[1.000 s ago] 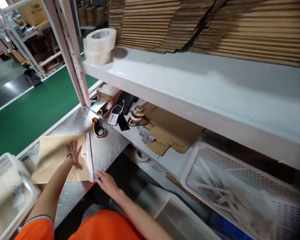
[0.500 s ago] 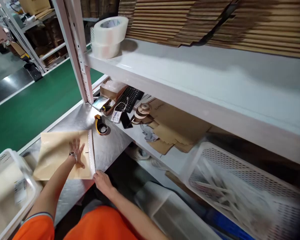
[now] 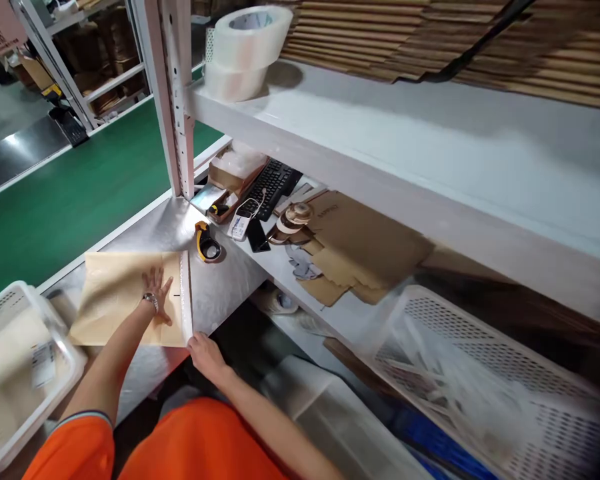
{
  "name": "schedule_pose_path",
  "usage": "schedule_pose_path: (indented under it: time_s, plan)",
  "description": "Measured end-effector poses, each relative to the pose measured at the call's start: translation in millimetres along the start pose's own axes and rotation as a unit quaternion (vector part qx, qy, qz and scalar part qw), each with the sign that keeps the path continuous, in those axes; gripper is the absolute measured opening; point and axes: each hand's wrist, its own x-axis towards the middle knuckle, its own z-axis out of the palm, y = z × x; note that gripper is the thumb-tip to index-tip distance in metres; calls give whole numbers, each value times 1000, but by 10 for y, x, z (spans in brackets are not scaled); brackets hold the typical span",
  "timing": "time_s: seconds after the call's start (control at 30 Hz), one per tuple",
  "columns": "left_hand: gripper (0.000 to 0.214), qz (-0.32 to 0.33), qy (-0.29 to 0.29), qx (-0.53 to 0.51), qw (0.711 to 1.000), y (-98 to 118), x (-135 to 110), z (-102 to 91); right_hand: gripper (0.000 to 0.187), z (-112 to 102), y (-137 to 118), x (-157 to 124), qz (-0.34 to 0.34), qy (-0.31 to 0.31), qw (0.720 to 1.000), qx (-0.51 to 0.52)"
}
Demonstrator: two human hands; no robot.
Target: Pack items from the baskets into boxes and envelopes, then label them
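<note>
A tan padded mailer envelope (image 3: 115, 287) lies flat on the metal table, its pale adhesive strip along the right edge. My left hand (image 3: 156, 297), with a metal-banded watch on the wrist, presses on it with fingers spread. At the strip's near corner, my right hand (image 3: 205, 355) is closed on the envelope's edge; its fingertips partly hide what they pinch. Beyond the envelope sits a yellow and black tape dispenser (image 3: 206, 243), touched by neither hand.
A white basket (image 3: 75, 363) stands at the left, by the green conveyor belt (image 3: 105, 163). Tape rolls (image 3: 245, 57) sit on the upper shelf (image 3: 380, 127). Below are a keyboard (image 3: 273, 187), cardboard (image 3: 370, 233) and another white basket (image 3: 460, 327) holding clear plastic pieces.
The camera view has shifted slightly. Both hands keep the same hold on the envelope, the left flat on it and the right at its corner.
</note>
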Motion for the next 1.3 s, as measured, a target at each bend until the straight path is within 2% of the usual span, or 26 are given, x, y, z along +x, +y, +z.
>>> schedule_pose_path:
  time_s: [0.27,0.53,0.73,0.87,1.0,1.1,1.2,1.3]
  plan:
    - [189,6,8,-18,1000,6,5,0,25,110,35,-38,-6,24,999,-24]
    - [188,10,15,-27,999,-5,44,74,26,210,135,-76,-48,33,997,-43]
    - [188,1,17,-21,1000,23,42,65,13,180,143,-6,-51,65,996,-34]
    - [186,4,13,-13,1000,24,35,59,14,78,194,20,-32,104,994,-9]
    - [187,9,16,-27,999,27,24,44,21,-140,322,-8,-6,150,988,17]
    - [188,7,8,-30,1000,38,17,20,27,-449,538,-72,22,203,978,45]
    - [189,2,-4,-24,1000,51,3,1,27,-876,898,-209,59,278,955,85]
    - [188,7,-11,-17,1000,50,-22,-20,26,-1333,1408,-472,112,335,932,84]
